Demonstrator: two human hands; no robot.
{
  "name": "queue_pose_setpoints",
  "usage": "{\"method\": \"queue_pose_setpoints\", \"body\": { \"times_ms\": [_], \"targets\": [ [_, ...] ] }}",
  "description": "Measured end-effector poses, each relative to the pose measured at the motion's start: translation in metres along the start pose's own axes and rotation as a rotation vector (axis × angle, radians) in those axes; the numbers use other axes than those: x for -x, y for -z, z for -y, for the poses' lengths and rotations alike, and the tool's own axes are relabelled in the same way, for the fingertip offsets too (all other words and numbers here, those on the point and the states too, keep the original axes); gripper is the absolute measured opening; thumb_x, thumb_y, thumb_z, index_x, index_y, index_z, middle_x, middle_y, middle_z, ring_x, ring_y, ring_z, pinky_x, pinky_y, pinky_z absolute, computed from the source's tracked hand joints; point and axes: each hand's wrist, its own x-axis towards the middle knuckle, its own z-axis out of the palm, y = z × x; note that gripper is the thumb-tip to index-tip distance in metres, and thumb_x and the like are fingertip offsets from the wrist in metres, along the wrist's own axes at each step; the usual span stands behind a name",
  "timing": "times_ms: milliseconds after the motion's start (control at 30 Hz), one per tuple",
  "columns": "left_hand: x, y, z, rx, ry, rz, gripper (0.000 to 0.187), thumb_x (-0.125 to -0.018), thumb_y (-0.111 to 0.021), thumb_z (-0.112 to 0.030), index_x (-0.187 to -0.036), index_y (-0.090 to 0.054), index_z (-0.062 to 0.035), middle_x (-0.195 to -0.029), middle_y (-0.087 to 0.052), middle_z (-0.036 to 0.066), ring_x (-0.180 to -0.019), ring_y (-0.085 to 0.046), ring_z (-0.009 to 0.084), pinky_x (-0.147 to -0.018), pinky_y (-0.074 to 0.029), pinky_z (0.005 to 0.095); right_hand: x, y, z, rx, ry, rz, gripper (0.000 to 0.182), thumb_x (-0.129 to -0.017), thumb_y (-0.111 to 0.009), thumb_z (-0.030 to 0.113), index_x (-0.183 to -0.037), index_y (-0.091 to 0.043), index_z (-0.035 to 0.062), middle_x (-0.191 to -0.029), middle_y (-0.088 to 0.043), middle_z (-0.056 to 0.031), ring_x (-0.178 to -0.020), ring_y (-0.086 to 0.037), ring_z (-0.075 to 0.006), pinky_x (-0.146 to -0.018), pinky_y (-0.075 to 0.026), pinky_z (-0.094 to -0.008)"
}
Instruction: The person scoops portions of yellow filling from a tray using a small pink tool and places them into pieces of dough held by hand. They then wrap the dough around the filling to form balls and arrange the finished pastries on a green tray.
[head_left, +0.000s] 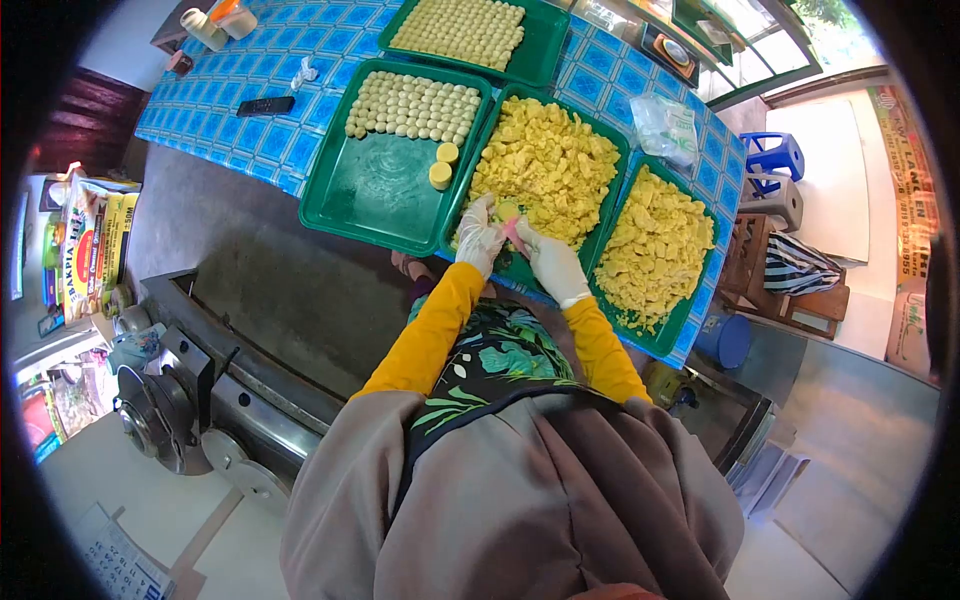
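Observation:
Both my hands wear white gloves and meet over the near edge of a green tray heaped with yellow dough-like chunks. My right hand is closed round a small pink tool; a round yellow piece shows at the tool's far end. Close beside it, my left hand has its fingers bent inward, and what they pinch is hidden. Two short yellow cylinders stand in the green tray to the left, below rows of small pale dough balls.
Another tray of yellow chunks is at the right. A far tray holds more pale balls. A plastic bag and a black remote lie on the blue checked tablecloth. Metal equipment stands behind at left.

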Motion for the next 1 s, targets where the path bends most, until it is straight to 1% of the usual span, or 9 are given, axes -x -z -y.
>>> {"method": "queue_pose_setpoints", "body": {
  "times_ms": [133, 200, 233, 400, 533, 633, 800, 933, 1000],
  "targets": [
    [-0.01, 0.007, 0.029, -0.06, -0.088, -0.003, 0.061, -0.074, -0.068, 0.004, -0.133, -0.055, 0.0024, -0.114, -0.061, 0.008, -0.103, -0.059, 0.018, -0.086, -0.048, 0.0255, 0.013, 0.041, 0.019, 0.009, -0.071, 0.051, 0.033, -0.101, -0.053, 0.027, -0.131, -0.063, 0.0189, -0.104, -0.067, -0.0236, -0.092, -0.066, -0.0405, -0.079, -0.052, -0.0424],
    [-0.019, 0.016, 0.022, -0.03, 0.348, 0.085, 0.049, -0.082, -0.067, -0.004, -0.129, -0.055, 0.0056, -0.109, -0.064, 0.012, -0.089, -0.065, 0.0175, -0.08, -0.054, 0.029, 0.016, 0.049, 0.021, 0.069, -0.126, 0.071, 0.033, -0.1, -0.053, 0.025, -0.132, -0.063, 0.0195, -0.105, -0.067, -0.0237, -0.093, -0.066, -0.0396, -0.08, -0.052, -0.0419],
    [-0.009, 0.011, 0.019, 0.284, 0.143, 0.033, 0.044, -0.086, -0.064, -0.008, -0.126, -0.056, 0.0085, -0.108, -0.063, 0.014, -0.081, -0.065, 0.0161, -0.073, -0.056, 0.0278, 0.016, 0.048, 0.019, 0.049, -0.098, -0.002, 0.035, -0.099, -0.049, 0.023, -0.131, -0.063, 0.02, -0.099, -0.067, -0.0236, -0.089, -0.066, -0.0405, -0.077, -0.051, -0.0454],
    [-0.004, -0.002, -0.019, 0.675, 0.112, 0.173, 0.045, -0.085, -0.06, -0.005, -0.127, -0.054, 0.0101, -0.113, -0.062, 0.02, -0.081, -0.067, 0.0193, -0.07, -0.057, 0.0283, 0.011, 0.033, 0.007, -0.05, -0.047, -0.125, 0.039, -0.098, -0.045, 0.019, -0.132, -0.062, 0.0204, -0.092, -0.068, -0.0237, -0.085, -0.066, -0.0412, -0.075, -0.051, -0.0482],
    [-0.018, -0.002, -0.014, 0.271, 0.198, 0.196, 0.049, -0.083, -0.056, -0.003, -0.132, -0.057, 0.0019, -0.116, -0.066, 0.019, -0.081, -0.069, 0.0235, -0.077, -0.057, 0.0314, 0.011, 0.036, 0.013, -0.095, -0.081, -0.126, 0.037, -0.097, -0.05, 0.016, -0.132, -0.062, 0.0172, -0.103, -0.067, -0.0229, -0.093, -0.067, -0.0382, -0.08, -0.052, -0.0425],
    [-0.016, 0.002, -0.012, -0.064, -0.071, 0.01, 0.038, -0.084, -0.056, -0.003, -0.12, -0.068, -0.0039, -0.1, -0.071, 0.008, -0.065, -0.062, 0.0131, -0.053, -0.047, 0.0282, 0.015, 0.044, 0.025, -0.13, -0.121, -0.107, 0.036, -0.097, -0.054, 0.013, -0.131, -0.062, 0.0149, -0.112, -0.067, -0.0219, -0.098, -0.068, -0.0358, -0.083, -0.053, -0.0388],
    [-0.006, 0.006, -0.004, -0.433, -0.054, -0.071, 0.024, -0.088, -0.058, -0.013, -0.109, -0.068, -0.0073, -0.09, -0.069, 0.016, -0.088, -0.068, 0.0295, -0.077, -0.053, 0.0386, 0.005, 0.028, 0.028, -0.092, -0.038, -0.154, 0.044, -0.096, -0.046, 0.013, -0.138, -0.057, 0.0207, -0.092, -0.069, -0.0247, -0.085, -0.067, -0.0413, -0.075, -0.053, -0.047],
    [-0.005, 0.001, 0.028, -0.352, 0.037, -0.089, 0.037, -0.086, -0.062, -0.02, -0.121, -0.061, -0.0078, -0.109, -0.067, 0.023, -0.104, -0.064, 0.04, -0.087, -0.05, 0.046, -0.023, 0.006, 0.039, 0.206, -0.017, 0.032, 0.039, -0.097, -0.051, 0.022, -0.134, -0.059, 0.0269, -0.083, -0.067, -0.0238, -0.08, -0.066, -0.0435, -0.071, -0.051, -0.0509],
    [-0.011, -0.004, 0.037, -0.118, -0.076, -0.113, 0.054, -0.076, -0.055, 0.003, -0.129, -0.057, -0.0012, -0.095, -0.064, 0.008, -0.081, -0.061, 0.0164, -0.068, -0.05, 0.0298, -0.034, -0.006, 0.038, 0.171, -0.059, -0.008, 0.04, -0.096, -0.052, 0.021, -0.135, -0.059, 0.0263, -0.084, -0.067, -0.0256, -0.081, -0.066, -0.044, -0.07, -0.052, -0.0513]
  ]
}}
